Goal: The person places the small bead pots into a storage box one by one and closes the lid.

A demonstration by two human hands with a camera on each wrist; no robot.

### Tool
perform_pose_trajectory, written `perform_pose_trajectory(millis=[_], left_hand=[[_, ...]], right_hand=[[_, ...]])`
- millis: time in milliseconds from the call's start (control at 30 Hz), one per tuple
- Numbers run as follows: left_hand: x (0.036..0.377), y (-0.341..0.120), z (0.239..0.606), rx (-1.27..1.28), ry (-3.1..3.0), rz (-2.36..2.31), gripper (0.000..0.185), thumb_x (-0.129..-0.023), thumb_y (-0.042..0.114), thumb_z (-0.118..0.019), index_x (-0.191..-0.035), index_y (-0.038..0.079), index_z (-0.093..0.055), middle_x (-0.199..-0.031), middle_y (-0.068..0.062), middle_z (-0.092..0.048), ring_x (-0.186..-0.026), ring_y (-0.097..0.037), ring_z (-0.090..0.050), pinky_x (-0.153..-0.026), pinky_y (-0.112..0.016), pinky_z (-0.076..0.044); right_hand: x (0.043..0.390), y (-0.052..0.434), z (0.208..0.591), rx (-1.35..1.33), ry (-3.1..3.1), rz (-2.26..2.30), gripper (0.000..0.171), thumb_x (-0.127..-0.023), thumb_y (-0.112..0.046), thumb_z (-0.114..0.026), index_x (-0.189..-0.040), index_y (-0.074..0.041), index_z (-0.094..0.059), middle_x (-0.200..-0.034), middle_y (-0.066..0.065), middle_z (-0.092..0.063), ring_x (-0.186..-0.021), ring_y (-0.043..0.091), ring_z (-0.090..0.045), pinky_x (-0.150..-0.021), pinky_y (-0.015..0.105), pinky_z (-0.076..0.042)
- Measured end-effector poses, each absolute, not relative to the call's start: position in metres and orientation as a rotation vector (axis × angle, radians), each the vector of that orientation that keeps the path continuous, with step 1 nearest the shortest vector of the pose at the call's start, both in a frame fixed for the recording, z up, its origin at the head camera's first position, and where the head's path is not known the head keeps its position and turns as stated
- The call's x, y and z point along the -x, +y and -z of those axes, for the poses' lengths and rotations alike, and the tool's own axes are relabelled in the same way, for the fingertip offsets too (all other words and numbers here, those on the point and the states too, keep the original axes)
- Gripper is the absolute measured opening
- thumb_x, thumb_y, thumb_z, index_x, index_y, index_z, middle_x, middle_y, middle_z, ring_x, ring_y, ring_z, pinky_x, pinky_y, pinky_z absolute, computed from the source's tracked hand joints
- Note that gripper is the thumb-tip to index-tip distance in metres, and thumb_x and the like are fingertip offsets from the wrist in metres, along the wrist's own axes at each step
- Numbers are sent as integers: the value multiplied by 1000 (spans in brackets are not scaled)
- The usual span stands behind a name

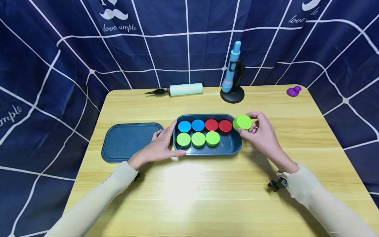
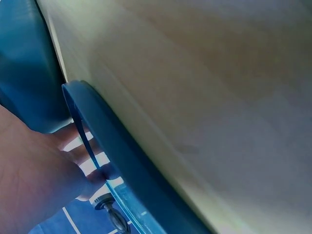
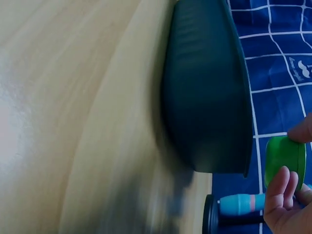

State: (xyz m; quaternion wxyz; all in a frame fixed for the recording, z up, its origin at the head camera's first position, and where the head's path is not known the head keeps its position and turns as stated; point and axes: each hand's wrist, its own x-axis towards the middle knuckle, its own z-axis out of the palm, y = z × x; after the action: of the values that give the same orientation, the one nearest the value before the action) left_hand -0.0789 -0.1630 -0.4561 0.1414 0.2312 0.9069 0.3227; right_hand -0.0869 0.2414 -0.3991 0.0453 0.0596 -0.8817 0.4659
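My right hand pinches a short green cylinder between thumb and fingers. It is above the right end of a dark blue oval-cornered box. In the right wrist view the green cylinder appears side-on, with a seam near one face. My left hand rests against the box's left end, its thumb lying along the front rim and a finger along the side. Inside, two blue cylinders and two red cylinders form the back row. Three green cylinders stand in front of them.
A dark blue lid lies flat left of the box, partly under my left hand. Behind are a pale green hand pump, a light blue pen-like device on a black stand, and a small purple object. A curtain hangs around the table.
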Motion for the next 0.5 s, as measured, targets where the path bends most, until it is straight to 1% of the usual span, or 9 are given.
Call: perform_pose_trajectory(millis=[167,300,500], left_hand=[[78,-163,457,-671,2627,-921,130,-91,77,-73,-174,32,17,-182,-7,-13,-166,-32,-14,-126,-68,-3],[78,-163,456,-667,2621,-927,130,-91,76,-73,-174,32,17,-182,-6,-12,-166,-32,-15,-126,-68,-2],[79,-163,455,-659,2622,-931,129,-92,74,-74,-175,31,15,-182,-7,-14,-165,-32,-16,-126,-67,-2]], right_hand=[[83,237,403,-235,-2701,-1407,63,-92,-11,-87,-147,-4,-56,-109,12,-56,-85,25,-53,-68,17,-45],[81,234,405,-301,-2722,-1360,61,-95,-13,-85,-150,-8,-59,-116,10,-56,-86,25,-55,-69,19,-47],[77,229,406,-347,-2737,-1289,58,-93,-16,-89,-145,-10,-65,-115,11,-57,-85,24,-58,-70,18,-48]])
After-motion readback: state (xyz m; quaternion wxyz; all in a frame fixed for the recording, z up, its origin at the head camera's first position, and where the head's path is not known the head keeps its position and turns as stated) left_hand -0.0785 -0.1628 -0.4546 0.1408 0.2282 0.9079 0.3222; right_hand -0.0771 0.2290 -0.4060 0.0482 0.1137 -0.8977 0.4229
